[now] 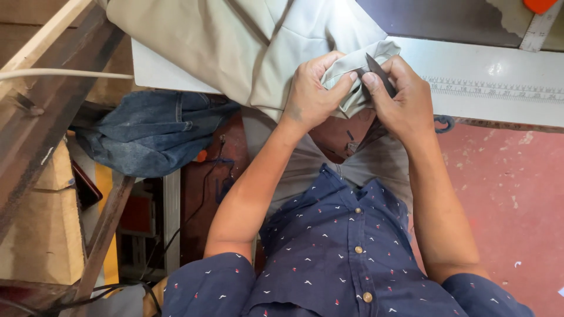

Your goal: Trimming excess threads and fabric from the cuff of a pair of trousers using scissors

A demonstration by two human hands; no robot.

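A beige garment (247, 41) lies over the edge of a white table (499, 88) and hangs toward my lap. My left hand (314, 91) pinches a bunched fold of this cloth near the table edge. My right hand (399, 100) holds a small dark blade (379, 73) between thumb and fingers, its tip against the same fold. The two hands are close together, almost touching.
A ruler scale (493, 89) runs along the table's front edge, and another ruler (539, 29) lies at the top right. Blue jeans (150, 132) are heaped at the left beside wooden beams (53, 88). A reddish floor (511, 188) shows at the right.
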